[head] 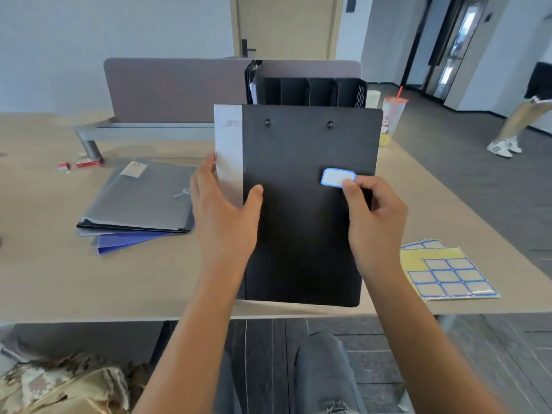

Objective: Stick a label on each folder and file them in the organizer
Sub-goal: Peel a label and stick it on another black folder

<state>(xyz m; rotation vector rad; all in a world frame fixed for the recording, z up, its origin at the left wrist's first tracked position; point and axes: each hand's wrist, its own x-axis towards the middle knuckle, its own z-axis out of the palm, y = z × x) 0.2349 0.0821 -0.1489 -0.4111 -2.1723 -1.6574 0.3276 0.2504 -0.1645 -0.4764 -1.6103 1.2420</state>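
Folder [304, 228], black with a grey spine, stands tilted up from the desk [44, 279] in front of the black organizer [313, 91]. Left hand [224, 216] grips its spine edge, thumb on the cover. Right hand [373, 216] pinches a blue-bordered label [336, 176] against the cover. Label sheets [448, 271] lie to the right, other folders [140, 201] to the left.

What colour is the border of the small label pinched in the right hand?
Blue, around a white centre: the small rectangular label in the right hand, shown in the head view.
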